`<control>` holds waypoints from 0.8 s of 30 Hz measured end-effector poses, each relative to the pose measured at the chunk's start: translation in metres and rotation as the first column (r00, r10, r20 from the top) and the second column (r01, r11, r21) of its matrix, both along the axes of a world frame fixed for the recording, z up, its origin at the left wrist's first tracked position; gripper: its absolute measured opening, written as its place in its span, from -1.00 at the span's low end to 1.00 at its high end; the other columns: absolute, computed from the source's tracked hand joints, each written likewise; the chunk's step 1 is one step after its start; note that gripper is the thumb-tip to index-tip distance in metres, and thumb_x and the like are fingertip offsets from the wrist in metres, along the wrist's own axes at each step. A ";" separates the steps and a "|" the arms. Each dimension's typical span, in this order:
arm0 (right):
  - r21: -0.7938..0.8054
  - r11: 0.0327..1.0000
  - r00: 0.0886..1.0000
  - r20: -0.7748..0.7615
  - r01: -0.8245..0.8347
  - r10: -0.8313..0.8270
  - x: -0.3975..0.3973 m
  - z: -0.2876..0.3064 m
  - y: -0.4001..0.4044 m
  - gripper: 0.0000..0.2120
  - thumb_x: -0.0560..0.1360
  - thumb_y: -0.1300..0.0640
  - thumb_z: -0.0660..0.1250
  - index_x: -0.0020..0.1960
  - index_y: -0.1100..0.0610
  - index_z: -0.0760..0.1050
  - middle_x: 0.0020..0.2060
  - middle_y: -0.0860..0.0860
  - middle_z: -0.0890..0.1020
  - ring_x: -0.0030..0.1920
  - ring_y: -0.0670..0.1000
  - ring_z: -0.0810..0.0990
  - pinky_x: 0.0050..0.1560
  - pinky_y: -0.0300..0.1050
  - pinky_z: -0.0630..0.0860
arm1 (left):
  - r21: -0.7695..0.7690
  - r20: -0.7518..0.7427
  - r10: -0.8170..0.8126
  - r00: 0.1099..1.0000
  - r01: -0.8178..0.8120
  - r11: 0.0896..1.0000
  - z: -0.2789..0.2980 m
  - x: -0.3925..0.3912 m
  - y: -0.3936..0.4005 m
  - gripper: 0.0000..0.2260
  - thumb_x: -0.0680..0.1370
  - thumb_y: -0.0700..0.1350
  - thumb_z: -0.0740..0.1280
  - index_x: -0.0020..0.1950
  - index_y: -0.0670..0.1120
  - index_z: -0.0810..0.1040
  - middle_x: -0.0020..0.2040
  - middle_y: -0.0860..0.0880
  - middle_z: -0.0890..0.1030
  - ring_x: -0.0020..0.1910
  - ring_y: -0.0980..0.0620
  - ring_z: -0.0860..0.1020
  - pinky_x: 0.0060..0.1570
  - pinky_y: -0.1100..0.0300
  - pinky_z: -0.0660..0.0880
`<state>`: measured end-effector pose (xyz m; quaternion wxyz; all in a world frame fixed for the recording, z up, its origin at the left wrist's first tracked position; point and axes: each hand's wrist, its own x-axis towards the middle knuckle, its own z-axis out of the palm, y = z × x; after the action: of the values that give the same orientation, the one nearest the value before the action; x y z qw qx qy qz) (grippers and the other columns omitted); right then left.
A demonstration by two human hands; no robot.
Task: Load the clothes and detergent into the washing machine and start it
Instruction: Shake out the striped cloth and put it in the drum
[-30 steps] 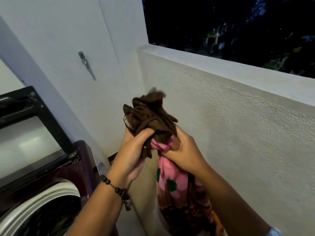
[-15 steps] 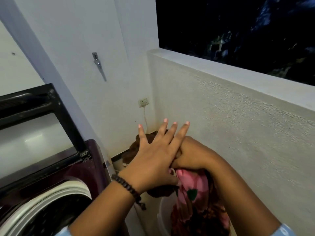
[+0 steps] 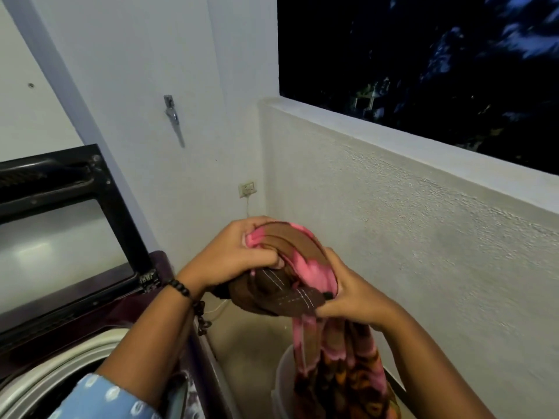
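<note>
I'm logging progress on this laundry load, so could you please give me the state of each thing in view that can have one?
Washing machine lid: raised open.
Drum: uncovered; contents hidden.
Clothes: bunched, held over the bucket, tail hanging into it.
Bucket: on the floor, clothes still in it.
Left hand: grips the clothes.
Right hand: grips the clothes.
Wall socket: cord plugged in.
</note>
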<state>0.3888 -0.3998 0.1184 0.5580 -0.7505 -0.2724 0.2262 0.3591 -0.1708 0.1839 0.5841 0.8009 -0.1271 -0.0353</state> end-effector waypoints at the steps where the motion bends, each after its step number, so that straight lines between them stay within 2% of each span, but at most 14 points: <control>1: 0.047 0.996 0.997 -0.026 0.069 -0.068 0.000 -0.003 0.000 -0.28 0.25 0.28 0.48 0.30 -0.14 0.33 0.12 -0.02 0.62 0.09 -0.01 0.65 0.11 0.03 0.60 | -0.047 0.007 0.003 1.000 -0.002 0.999 -0.001 0.000 0.005 -0.59 0.29 -0.32 0.45 0.14 -0.21 0.58 -0.12 -0.08 0.67 -0.13 0.01 0.62 -0.05 0.22 0.56; 4: 0.183 0.966 0.981 -0.090 0.184 -0.170 0.006 0.006 -0.004 -0.49 0.21 0.30 0.40 0.13 0.06 0.43 -0.14 0.02 0.69 -0.16 0.05 0.67 -0.16 -0.10 0.63 | -0.142 -0.004 -0.005 1.000 0.004 0.990 -0.010 0.000 0.018 -0.55 0.26 -0.18 0.47 0.14 -0.19 0.58 -0.09 -0.18 0.64 -0.09 -0.06 0.61 -0.02 0.17 0.55; 6: 0.273 0.936 0.974 -0.104 0.224 -0.203 0.009 0.022 -0.006 -0.53 0.17 0.24 0.40 0.07 0.09 0.43 -0.27 0.01 0.63 -0.32 0.00 0.59 -0.35 -0.19 0.52 | -0.194 -0.028 -0.011 1.000 0.006 0.981 -0.019 0.000 0.023 -0.48 0.25 -0.16 0.47 0.21 -0.19 0.55 0.02 -0.26 0.64 -0.02 -0.11 0.61 0.03 0.11 0.55; 9: 0.395 0.879 0.964 -0.131 0.266 -0.233 0.012 0.040 -0.001 -0.70 0.26 0.27 0.31 -0.02 0.08 0.48 -0.33 -0.02 0.59 -0.40 -0.06 0.52 -0.42 -0.25 0.46 | -0.266 -0.014 -0.012 1.000 0.008 0.964 -0.031 0.001 0.021 -0.41 0.24 -0.16 0.46 0.28 -0.14 0.51 0.10 -0.17 0.66 0.05 -0.07 0.62 0.05 0.17 0.56; 11: 0.419 0.869 0.964 -0.147 0.262 -0.220 0.010 0.046 0.008 -0.75 0.29 0.26 0.29 -0.08 0.01 0.54 -0.29 0.00 0.59 -0.36 -0.04 0.52 -0.37 -0.22 0.47 | -0.368 0.043 0.077 0.996 -0.056 0.928 -0.033 0.001 0.012 -0.45 0.25 -0.19 0.43 0.25 -0.12 0.51 0.04 -0.08 0.68 0.01 0.01 0.63 -0.04 0.24 0.57; 13: 0.438 0.864 0.967 -0.171 0.247 -0.189 0.007 0.044 0.020 -0.74 0.26 0.22 0.35 -0.10 -0.04 0.57 -0.23 0.02 0.61 -0.30 -0.02 0.55 -0.30 -0.18 0.50 | -0.525 0.064 0.210 0.976 -0.146 0.839 -0.032 0.003 -0.001 -0.57 0.31 -0.27 0.36 0.19 -0.13 0.52 -0.06 0.00 0.69 -0.09 0.09 0.65 -0.15 0.28 0.57; 15: 0.441 0.864 0.968 -0.163 0.242 -0.189 0.004 0.041 0.031 -0.69 0.24 0.15 0.41 -0.02 -0.03 0.56 -0.15 0.03 0.63 -0.21 -0.01 0.61 -0.22 -0.17 0.55 | -0.664 -0.007 0.310 0.951 -0.236 0.709 -0.032 0.004 -0.013 -0.68 0.36 -0.24 0.30 0.11 -0.14 0.54 -0.15 0.01 0.69 -0.18 0.10 0.65 -0.23 0.27 0.57; 17: 0.439 0.861 0.966 -0.145 0.256 -0.213 0.001 0.037 0.039 -0.58 0.28 0.10 0.45 0.13 0.00 0.53 -0.04 0.02 0.65 -0.10 0.01 0.65 -0.12 -0.15 0.57 | -0.746 -0.115 0.342 0.933 -0.308 0.590 -0.033 0.005 -0.019 -0.77 0.37 -0.14 0.33 0.02 -0.13 0.56 -0.22 0.00 0.66 -0.26 0.09 0.63 -0.28 0.23 0.57; 19: 0.424 0.867 0.965 -0.130 0.261 -0.227 -0.001 0.032 0.041 -0.42 0.29 0.01 0.49 0.29 -0.01 0.44 0.11 0.00 0.64 0.08 0.02 0.64 0.02 -0.14 0.57 | -0.812 -0.156 0.319 0.935 -0.305 0.498 -0.033 0.007 -0.020 -0.90 0.39 -0.07 0.38 -0.17 -0.07 0.59 -0.32 0.04 0.61 -0.34 0.11 0.59 -0.30 0.23 0.56; 22: 0.362 0.905 0.974 -0.128 0.222 -0.188 -0.008 0.020 0.040 -0.18 0.21 -0.17 0.57 0.39 -0.11 0.31 0.20 -0.12 0.60 0.22 -0.06 0.58 0.12 -0.19 0.54 | -0.899 -0.193 0.306 0.932 -0.293 0.326 -0.024 0.008 -0.022 -0.76 0.45 0.02 0.32 -0.41 -0.02 0.56 -0.45 0.07 0.53 -0.44 0.15 0.53 -0.36 0.30 0.54; 24: 0.332 0.918 0.974 -0.133 0.216 -0.181 -0.014 0.008 0.043 -0.08 0.16 -0.25 0.58 0.41 -0.15 0.24 0.17 -0.07 0.62 0.17 -0.05 0.61 0.06 -0.22 0.55 | -0.940 -0.196 0.313 0.929 -0.269 0.210 -0.017 0.011 -0.023 -0.60 0.56 -0.03 0.20 -0.48 -0.02 0.53 -0.49 0.07 0.50 -0.48 0.15 0.51 -0.41 0.33 0.52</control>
<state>0.3748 -0.3566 0.1264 0.7135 -0.6528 -0.2021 0.1547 0.3705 -0.1938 0.1670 0.9389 0.2969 0.0193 0.1728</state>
